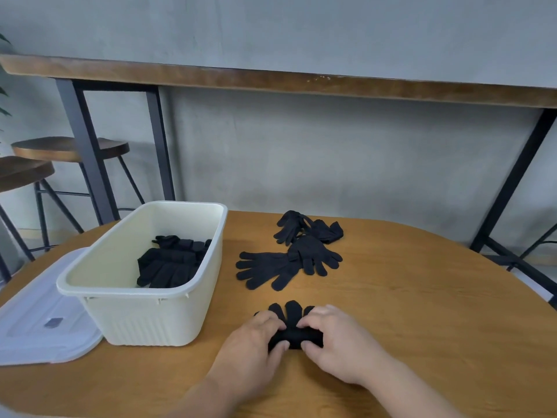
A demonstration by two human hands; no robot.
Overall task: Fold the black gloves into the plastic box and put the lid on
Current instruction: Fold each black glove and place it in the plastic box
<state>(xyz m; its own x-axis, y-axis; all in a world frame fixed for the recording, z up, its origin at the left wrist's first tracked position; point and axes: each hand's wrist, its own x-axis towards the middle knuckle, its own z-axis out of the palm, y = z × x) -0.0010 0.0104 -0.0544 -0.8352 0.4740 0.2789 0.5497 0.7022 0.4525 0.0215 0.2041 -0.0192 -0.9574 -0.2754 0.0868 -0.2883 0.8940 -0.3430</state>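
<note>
Black glove [294, 330] pinched at its rolled cuff by left hand [256, 342] and right hand [337, 342], near table [422, 312] edge; box [144, 297] left, holding folded gloves [171, 265], lid [39, 321] beside it; unfolded gloves [289, 257] farther off. Likely to spring open on transfer if loosely rolled

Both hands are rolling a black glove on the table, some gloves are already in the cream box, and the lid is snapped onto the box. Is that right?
Not quite: the lid is not on the box; it lies flat on the table to the box's left, partly under it. The rest holds: the head view shows the left hand and right hand gripping a rolled glove, with gloves in the box.
</note>
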